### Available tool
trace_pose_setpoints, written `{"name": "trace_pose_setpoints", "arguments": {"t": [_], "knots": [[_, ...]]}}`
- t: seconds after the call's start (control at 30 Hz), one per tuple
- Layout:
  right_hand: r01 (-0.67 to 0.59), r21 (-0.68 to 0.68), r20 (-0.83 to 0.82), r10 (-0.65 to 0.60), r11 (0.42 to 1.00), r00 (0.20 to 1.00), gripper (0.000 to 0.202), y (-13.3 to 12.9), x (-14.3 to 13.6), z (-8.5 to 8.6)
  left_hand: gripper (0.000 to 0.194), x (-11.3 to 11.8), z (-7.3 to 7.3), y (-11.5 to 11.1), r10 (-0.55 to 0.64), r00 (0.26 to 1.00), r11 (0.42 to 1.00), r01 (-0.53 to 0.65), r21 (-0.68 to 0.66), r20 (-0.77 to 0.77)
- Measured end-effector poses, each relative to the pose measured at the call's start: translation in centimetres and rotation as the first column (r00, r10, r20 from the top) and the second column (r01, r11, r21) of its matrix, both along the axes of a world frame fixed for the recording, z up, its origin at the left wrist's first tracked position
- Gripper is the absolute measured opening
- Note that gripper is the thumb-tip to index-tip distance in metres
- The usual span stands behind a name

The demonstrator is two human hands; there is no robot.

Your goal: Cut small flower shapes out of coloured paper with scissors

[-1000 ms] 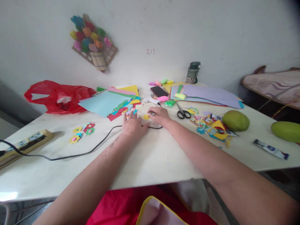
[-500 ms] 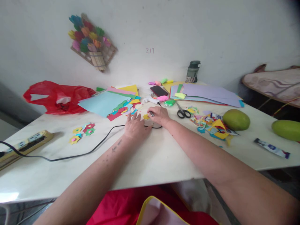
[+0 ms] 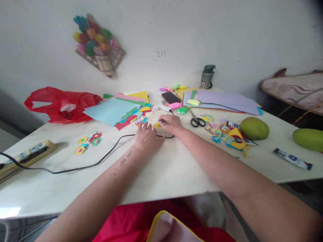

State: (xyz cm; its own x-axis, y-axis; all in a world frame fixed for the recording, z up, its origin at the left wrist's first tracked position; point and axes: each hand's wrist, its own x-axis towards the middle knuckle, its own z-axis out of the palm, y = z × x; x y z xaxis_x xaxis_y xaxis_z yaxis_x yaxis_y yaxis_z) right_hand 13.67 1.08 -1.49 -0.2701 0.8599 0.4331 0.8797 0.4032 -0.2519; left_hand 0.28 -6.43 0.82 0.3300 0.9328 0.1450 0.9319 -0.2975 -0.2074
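My right hand (image 3: 172, 123) is closed around a slim pen (image 3: 163, 122) with a dark, silvery end. Just left of its fingers a small yellow paper piece (image 3: 156, 125) lies on the white table (image 3: 161, 171). My left hand (image 3: 146, 136) rests palm down beside that piece, fingers stretched forward and holding nothing. A black cord (image 3: 111, 153) runs under or past both hands; the fingers hide part of it. Beyond them sits a white glue gun (image 3: 163, 108). Cut paper scraps (image 3: 133, 118) lie ahead of my left fingertips.
Black-handled scissors (image 3: 197, 121) and a scrap heap (image 3: 222, 132) lie to the right, near green mangoes (image 3: 254, 128) and a tube (image 3: 292, 159). Leftward are paper flowers (image 3: 80, 149), a power strip (image 3: 30, 154) and a red bag (image 3: 63, 104). Coloured sheets (image 3: 222, 101) and a phone (image 3: 171, 97) lie behind.
My left hand has shifted very slightly, its fingers drawing a little away from the yellow piece. The right hand stays nearly in place with the pen.
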Motion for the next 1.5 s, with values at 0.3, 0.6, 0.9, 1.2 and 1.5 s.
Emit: {"name": "trace_pose_setpoints", "arguments": {"t": [0.3,0.6,0.9,1.2,1.5], "knots": [[-0.002,-0.002,0.011,0.002,1.0,1.0,0.025,0.0,0.0,0.1,0.056,0.4,0.5,-0.5,0.004,0.997,1.0,-0.006,0.022,0.08],[-0.022,0.005,-0.031,0.022,1.0,0.999,0.022,0.0,-0.1,0.0,0.071,-0.1,-2.0,1.1,0.01,0.99,0.999,-0.004,-0.043,0.139],[0.032,-0.083,-0.299,-0.056,0.996,0.953,0.019,0.4,0.2,0.0,0.067,-0.1,-1.7,1.1,-0.002,0.991,0.999,0.009,-0.049,0.135],[0.017,-0.092,-0.278,-0.042,0.996,0.96,0.02,0.5,0.2,0.0,0.067,0.0,-1.7,1.1,0.008,0.989,0.998,0.001,-0.061,0.147],[0.026,-0.112,-0.233,-0.052,0.993,0.971,0.023,0.7,0.2,-0.2,0.067,0.1,-1.4,1.0,0.012,0.987,0.995,0.004,-0.098,0.162]]}}
